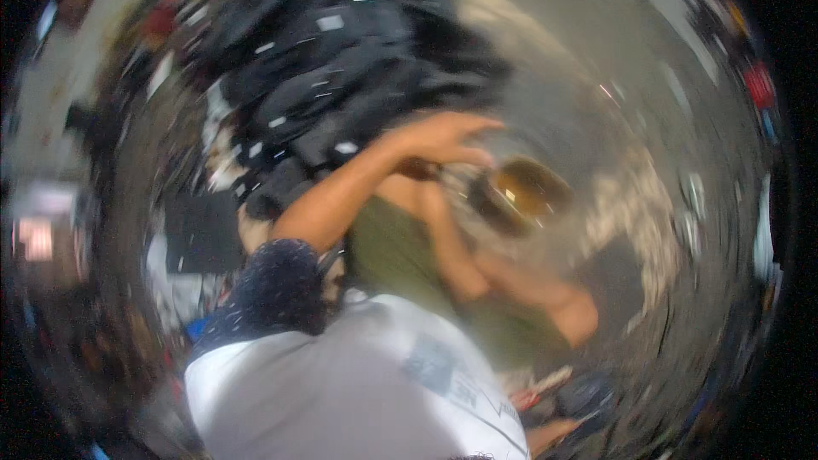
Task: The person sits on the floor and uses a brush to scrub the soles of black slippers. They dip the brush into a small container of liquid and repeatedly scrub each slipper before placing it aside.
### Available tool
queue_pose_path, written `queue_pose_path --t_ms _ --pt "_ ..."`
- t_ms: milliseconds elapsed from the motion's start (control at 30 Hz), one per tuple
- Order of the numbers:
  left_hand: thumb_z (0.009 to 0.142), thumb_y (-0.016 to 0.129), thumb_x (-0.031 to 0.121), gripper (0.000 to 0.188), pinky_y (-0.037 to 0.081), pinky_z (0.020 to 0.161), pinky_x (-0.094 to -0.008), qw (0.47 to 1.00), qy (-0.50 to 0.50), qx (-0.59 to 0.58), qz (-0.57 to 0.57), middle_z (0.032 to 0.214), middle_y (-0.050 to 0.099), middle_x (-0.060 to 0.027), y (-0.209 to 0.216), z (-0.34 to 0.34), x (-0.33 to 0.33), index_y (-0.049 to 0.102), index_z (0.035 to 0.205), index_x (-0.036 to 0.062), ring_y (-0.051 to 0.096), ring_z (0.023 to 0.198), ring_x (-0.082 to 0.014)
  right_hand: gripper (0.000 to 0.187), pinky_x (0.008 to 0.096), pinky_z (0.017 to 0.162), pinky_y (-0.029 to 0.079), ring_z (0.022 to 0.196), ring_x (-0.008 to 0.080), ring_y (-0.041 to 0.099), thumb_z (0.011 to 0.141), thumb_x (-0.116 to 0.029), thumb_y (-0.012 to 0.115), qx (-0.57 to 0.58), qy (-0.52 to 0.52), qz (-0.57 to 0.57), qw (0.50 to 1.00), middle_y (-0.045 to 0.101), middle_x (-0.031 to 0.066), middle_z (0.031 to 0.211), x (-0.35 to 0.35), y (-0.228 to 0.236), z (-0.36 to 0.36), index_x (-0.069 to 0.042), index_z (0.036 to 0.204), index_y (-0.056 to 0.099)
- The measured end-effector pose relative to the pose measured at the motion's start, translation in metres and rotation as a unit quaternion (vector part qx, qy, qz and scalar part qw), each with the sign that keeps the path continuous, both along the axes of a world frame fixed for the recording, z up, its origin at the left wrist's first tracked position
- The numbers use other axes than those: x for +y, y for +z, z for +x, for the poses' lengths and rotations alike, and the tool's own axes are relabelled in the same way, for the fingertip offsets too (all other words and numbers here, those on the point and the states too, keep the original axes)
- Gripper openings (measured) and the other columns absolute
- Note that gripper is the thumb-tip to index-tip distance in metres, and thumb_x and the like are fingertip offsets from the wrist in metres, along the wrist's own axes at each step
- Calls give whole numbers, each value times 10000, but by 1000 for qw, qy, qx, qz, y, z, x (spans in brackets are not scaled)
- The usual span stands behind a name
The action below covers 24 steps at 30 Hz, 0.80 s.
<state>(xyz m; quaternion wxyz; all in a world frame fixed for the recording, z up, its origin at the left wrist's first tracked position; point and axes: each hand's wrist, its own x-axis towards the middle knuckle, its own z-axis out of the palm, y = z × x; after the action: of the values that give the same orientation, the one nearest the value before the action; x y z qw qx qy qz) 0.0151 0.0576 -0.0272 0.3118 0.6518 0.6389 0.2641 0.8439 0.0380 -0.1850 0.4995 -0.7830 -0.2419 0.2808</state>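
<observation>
My left hand reaches out over my bent leg, fingers stretched and thumb apart, with nothing visible in it. Just beyond its fingertips on the right is a round dark bowl with a shiny amber-brown inside. A small gap seems to lie between hand and bowl, though blur makes contact hard to judge. At the lower right edge a strip of skin, likely my right hand, is smeared; its fingers cannot be made out. Close to it lies a thin red and whitish object of unclear kind.
A heap of black pieces with small white patches spreads ahead of me. My folded legs in green shorts sit between my body and the bowl. A dark flat square lies at left. Pale crumpled material is on the grey floor at right.
</observation>
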Motion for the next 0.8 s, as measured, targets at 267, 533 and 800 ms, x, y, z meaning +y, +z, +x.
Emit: queue_pose_path --t_ms 267,533,800 --pt "1029 528 487 456 401 520 -208 768 497 -246 322 799 668 -29 66 -163 -310 677 1018 57 578 619 -89 604 524 1082 414 1287 346 528 964 -478 584 -440 190 -34 877 526 149 1444 112 34 -125 -103 1432 515" --pt "959 642 398 465 495 871 -370 537 838 -98 22 1113 701 -163 -179 -347 -560 652 1230 21 645 975 -278 611 524 1060 430 1213 364 596 922 -504 665 -638 194 -34 745 604 187 1361 165 107 -168 -94 1369 589" --pt "792 747 524 696 478 1029 -512 534 738 254 -326 1356 587 -221 -222 -372 -502 618 1326 95 590 1238 -401 587 512 1052 440 1218 348 590 938 -486 638 -636 158 -59 753 606 174 1361 153 165 -161 -92 1371 588"
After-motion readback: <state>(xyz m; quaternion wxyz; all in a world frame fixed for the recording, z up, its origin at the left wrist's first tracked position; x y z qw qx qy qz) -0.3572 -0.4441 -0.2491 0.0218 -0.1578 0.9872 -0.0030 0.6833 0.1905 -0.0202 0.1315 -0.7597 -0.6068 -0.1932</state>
